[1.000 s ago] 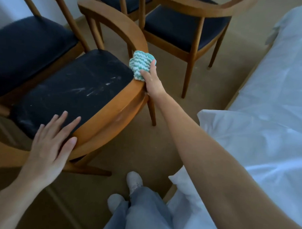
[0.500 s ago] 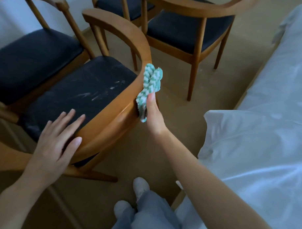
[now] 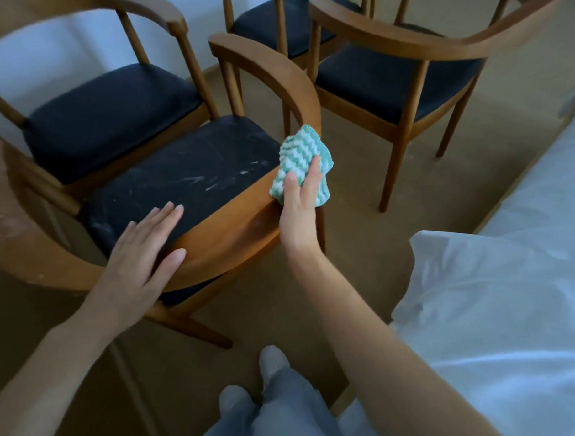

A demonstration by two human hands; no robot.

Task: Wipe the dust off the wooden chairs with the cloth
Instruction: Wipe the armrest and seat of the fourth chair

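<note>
A bedroom or hotel-type room: a bed with white rumpled bedding (image 3: 491, 306) along the right edge, tan carpeted floor (image 3: 361, 227), and several matching wooden armchairs with dark padded seats (image 3: 392, 78).

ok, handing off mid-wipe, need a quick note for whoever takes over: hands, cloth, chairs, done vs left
Right hand: gripping the green-and-white cloth, pressed on the wooden frame at the right front corner of the nearest chair, below its armrest.
Left hand: flat and open on that chair's front edge, steadying it, holding nothing.
Done: cannot tell how much wood is clean.
Left: pale dust streaks show on the nearest seat; dusty curved wood at far left; three other chairs behind look untouched.
</note>
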